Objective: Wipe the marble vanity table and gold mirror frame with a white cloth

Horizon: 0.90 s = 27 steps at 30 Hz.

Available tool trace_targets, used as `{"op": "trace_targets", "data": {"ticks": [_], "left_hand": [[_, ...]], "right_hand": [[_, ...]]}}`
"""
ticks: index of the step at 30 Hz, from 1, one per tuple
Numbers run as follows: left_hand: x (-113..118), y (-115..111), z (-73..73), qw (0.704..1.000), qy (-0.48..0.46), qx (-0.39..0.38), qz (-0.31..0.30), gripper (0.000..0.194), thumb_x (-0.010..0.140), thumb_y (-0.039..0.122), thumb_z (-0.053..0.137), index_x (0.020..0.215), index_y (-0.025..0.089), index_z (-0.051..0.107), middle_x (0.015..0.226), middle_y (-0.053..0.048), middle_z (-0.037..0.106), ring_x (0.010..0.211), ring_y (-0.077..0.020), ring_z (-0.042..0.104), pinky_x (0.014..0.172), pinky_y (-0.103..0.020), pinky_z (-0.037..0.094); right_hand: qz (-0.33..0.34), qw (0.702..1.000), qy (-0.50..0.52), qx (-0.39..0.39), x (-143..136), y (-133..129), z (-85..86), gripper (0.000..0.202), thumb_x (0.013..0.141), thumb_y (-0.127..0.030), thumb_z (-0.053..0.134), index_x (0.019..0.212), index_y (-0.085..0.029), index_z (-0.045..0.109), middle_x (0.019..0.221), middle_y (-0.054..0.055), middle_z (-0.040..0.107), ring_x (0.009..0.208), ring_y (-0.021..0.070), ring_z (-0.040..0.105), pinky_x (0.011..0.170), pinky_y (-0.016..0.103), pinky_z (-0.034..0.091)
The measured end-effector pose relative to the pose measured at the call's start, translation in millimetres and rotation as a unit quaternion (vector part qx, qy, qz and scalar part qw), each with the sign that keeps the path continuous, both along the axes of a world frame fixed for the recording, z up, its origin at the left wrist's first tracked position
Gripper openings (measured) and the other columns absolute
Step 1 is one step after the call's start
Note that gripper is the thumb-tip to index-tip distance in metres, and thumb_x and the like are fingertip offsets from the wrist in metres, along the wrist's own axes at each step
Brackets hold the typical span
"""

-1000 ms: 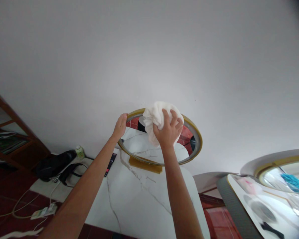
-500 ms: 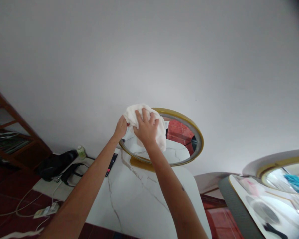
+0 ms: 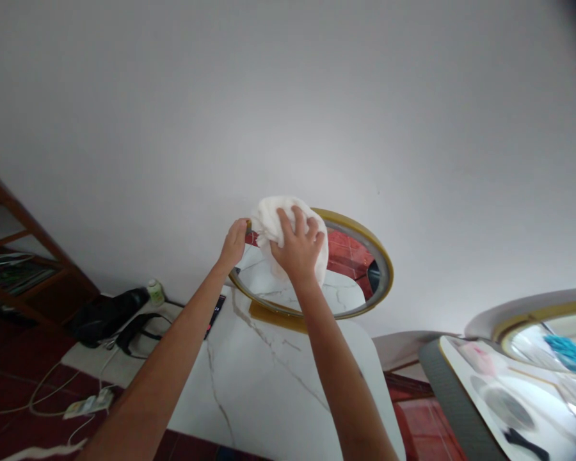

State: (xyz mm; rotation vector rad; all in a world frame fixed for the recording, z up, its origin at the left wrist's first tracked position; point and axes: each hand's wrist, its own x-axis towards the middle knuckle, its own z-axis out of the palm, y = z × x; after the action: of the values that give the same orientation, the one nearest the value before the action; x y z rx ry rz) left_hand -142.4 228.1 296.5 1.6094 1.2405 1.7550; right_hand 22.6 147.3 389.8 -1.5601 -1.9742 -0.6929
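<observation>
A round mirror (image 3: 348, 256) in a gold frame stands on a white marble-patterned table (image 3: 264, 390), close to the wall. My right hand (image 3: 300, 246) presses a bunched white cloth (image 3: 281, 214) against the upper middle of the glass, its fingers bent over the cloth. At the mirror's left edge, my left hand (image 3: 233, 243) grips the gold frame, with its fingers partly hidden behind the rim. Beside my left forearm lies a dark phone (image 3: 214, 317) on the table, partly covered by the arm.
To the right, a second gold-framed mirror (image 3: 547, 320) stands by a grey-sided white table (image 3: 489, 390). At left are a black bag (image 3: 108, 317), a small bottle (image 3: 155, 292), a power strip (image 3: 89, 404) with cables, and a wooden shelf (image 3: 33, 250).
My right hand and the cloth have slid a little to the right across the glass. The left part of the frame has come out from under the cloth; my left hand stays there.
</observation>
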Motion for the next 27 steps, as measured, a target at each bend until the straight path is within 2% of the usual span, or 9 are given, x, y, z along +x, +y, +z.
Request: {"op": "trace_targets", "data": {"ticks": [5, 11, 19, 23, 27], "left_hand": [[-9, 2, -2.4, 0.998, 0.045, 0.042, 0.027, 0.048, 0.094, 0.052, 0.022, 0.107, 0.020, 0.055, 0.106, -0.006, 0.060, 0.104, -0.0167, 0.053, 0.099, -0.033, 0.037], [-10, 2, -1.4, 0.997, 0.062, 0.041, 0.035, 0.048, 0.094, 0.051, 0.020, 0.106, 0.021, 0.055, 0.105, -0.006, 0.060, 0.105, -0.0173, 0.053, 0.098, -0.034, 0.037], [-6, 3, -2.6, 0.998, 0.047, 0.026, 0.033, 0.048, 0.094, 0.052, 0.020, 0.105, 0.022, 0.055, 0.103, -0.005, 0.060, 0.102, -0.0167, 0.053, 0.097, -0.033, 0.038], [-3, 1, 1.6, 0.998, 0.055, 0.017, 0.031, 0.046, 0.094, 0.051, 0.021, 0.105, 0.022, 0.055, 0.104, -0.005, 0.060, 0.104, -0.0164, 0.053, 0.097, -0.032, 0.038], [-7, 4, 7.4, 0.999, 0.033, 0.009, 0.007, 0.043, 0.093, 0.050, 0.028, 0.106, 0.020, 0.057, 0.110, -0.005, 0.060, 0.108, -0.0166, 0.053, 0.099, -0.031, 0.036]], "right_hand": [[-0.055, 0.994, 0.060, 0.067, 25, -5, -3.2, 0.063, 0.078, -0.042, 0.048, 0.139, -0.033, 0.033, 0.144, 0.005, 0.029, 0.116, 0.0347, 0.032, 0.086, 0.051, 0.037], [-0.075, 0.984, 0.112, 0.117, 37, -1, -25.3, 0.061, 0.078, -0.042, 0.050, 0.137, -0.033, 0.036, 0.144, 0.005, 0.029, 0.117, 0.0354, 0.030, 0.090, 0.055, 0.032], [0.004, 1.000, -0.010, 0.013, 13, 3, -51.2, 0.067, 0.081, -0.038, 0.051, 0.141, -0.040, 0.021, 0.150, -0.002, 0.020, 0.120, 0.0393, 0.029, 0.089, 0.059, 0.031], [0.049, 0.996, -0.062, -0.032, 6, 3, -73.7, 0.067, 0.084, -0.032, 0.048, 0.143, -0.038, 0.016, 0.152, 0.000, 0.015, 0.121, 0.0387, 0.031, 0.091, 0.062, 0.029], [0.105, 0.986, -0.107, -0.077, 5, 4, -99.6, 0.064, 0.086, -0.021, 0.042, 0.144, -0.034, 0.016, 0.151, 0.003, 0.018, 0.124, 0.0349, 0.031, 0.095, 0.063, 0.026]]}}
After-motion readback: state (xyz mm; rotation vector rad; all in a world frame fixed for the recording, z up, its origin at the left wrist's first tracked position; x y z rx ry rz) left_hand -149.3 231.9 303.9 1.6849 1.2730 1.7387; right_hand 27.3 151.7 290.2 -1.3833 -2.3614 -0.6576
